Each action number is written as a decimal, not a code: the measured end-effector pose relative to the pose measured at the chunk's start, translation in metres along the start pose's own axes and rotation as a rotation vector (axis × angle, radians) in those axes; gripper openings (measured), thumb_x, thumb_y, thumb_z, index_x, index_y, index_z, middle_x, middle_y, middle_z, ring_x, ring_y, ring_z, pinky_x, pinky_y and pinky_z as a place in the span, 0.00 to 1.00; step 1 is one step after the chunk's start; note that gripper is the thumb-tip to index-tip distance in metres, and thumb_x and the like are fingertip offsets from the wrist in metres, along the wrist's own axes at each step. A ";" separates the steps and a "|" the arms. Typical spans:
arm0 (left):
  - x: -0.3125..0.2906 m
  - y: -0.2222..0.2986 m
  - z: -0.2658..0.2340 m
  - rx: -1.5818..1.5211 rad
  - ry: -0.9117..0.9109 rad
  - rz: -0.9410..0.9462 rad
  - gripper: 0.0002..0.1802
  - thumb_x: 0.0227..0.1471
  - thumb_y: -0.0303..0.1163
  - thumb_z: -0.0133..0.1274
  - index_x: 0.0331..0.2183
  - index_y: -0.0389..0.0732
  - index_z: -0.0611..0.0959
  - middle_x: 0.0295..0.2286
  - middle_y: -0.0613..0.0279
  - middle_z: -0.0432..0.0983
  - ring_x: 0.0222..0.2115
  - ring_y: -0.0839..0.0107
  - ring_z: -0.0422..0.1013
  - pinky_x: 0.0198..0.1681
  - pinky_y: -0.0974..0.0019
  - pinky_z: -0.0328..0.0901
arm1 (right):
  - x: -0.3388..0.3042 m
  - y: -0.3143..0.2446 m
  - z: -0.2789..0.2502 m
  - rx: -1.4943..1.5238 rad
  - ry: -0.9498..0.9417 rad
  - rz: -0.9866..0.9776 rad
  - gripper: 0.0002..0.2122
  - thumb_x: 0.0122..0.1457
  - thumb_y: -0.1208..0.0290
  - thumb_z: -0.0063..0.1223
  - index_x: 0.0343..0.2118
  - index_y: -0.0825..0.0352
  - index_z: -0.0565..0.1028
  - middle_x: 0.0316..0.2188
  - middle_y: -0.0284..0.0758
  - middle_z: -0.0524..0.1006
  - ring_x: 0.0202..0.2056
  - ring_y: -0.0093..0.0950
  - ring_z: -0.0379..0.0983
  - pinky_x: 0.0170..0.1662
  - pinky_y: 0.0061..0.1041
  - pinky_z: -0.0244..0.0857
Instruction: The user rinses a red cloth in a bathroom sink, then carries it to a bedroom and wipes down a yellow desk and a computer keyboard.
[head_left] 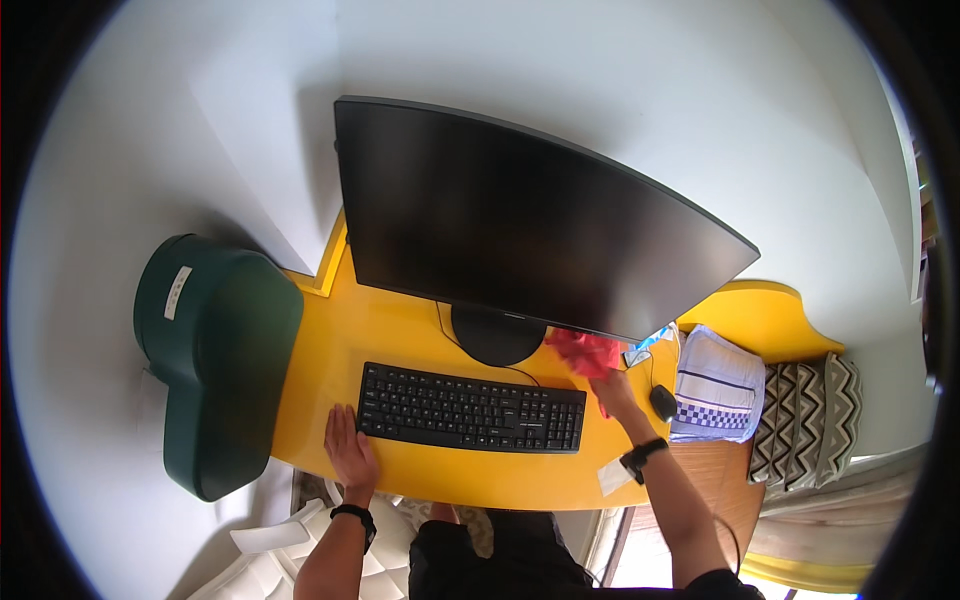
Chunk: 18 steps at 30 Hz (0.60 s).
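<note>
My left hand (348, 450) lies flat on the yellow desk (322, 318) with its fingers stretched out, beside the lower left corner of a black keyboard (470, 408). On the right, my right hand (608, 385) holds a crumpled red cloth (582, 352) on the desk, below the lower right part of a large black monitor (530, 225). Motion blurs that hand's fingers a little. A black mouse (662, 403) rests to the right of my right hand. Partly hidden behind the cloth is a small blue and white packet (645, 347).
A dark green instrument-shaped case (225, 370) stands at the desk's left. Folded purple and white bedding (715, 390) and a zigzag-patterned cushion (800, 420) sit at the right. The round monitor base (490, 340) stands behind the keyboard. A white tufted chair (270, 560) is below.
</note>
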<state>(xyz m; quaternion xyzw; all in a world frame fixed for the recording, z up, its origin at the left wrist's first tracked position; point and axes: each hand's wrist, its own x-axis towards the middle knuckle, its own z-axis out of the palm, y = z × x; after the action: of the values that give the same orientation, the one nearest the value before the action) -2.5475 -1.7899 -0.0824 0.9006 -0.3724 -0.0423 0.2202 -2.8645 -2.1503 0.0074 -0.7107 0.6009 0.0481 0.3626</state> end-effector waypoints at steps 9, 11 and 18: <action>-0.005 -0.005 0.004 0.021 0.027 0.021 0.27 0.61 0.36 0.34 0.59 0.37 0.66 0.60 0.48 0.57 0.62 0.53 0.51 0.63 0.51 0.44 | -0.103 0.032 -0.031 0.913 0.172 -0.189 0.16 0.61 0.66 0.50 0.45 0.74 0.73 0.39 0.37 0.78 0.41 0.26 0.74 0.44 0.25 0.67; -0.003 -0.004 0.007 0.008 0.032 0.056 0.27 0.60 0.36 0.34 0.59 0.36 0.66 0.60 0.47 0.57 0.62 0.52 0.51 0.63 0.51 0.45 | -0.129 0.026 -0.043 1.046 0.167 -0.264 0.20 0.62 0.63 0.49 0.52 0.70 0.69 0.47 0.40 0.75 0.45 0.31 0.73 0.50 0.27 0.66; -0.028 0.000 0.008 -0.129 0.196 -0.086 0.21 0.57 0.31 0.41 0.50 0.31 0.72 0.50 0.41 0.67 0.51 0.47 0.62 0.57 0.50 0.53 | -0.176 0.035 -0.071 2.110 -0.271 -0.171 0.27 0.63 0.54 0.48 0.58 0.65 0.61 0.56 0.44 0.68 0.54 0.41 0.68 0.57 0.44 0.64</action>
<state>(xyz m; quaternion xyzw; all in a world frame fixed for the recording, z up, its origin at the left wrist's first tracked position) -2.5696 -1.7730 -0.0921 0.8994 -0.3068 0.0127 0.3111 -2.9693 -2.0472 0.1319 -0.0658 0.2416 -0.4436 0.8605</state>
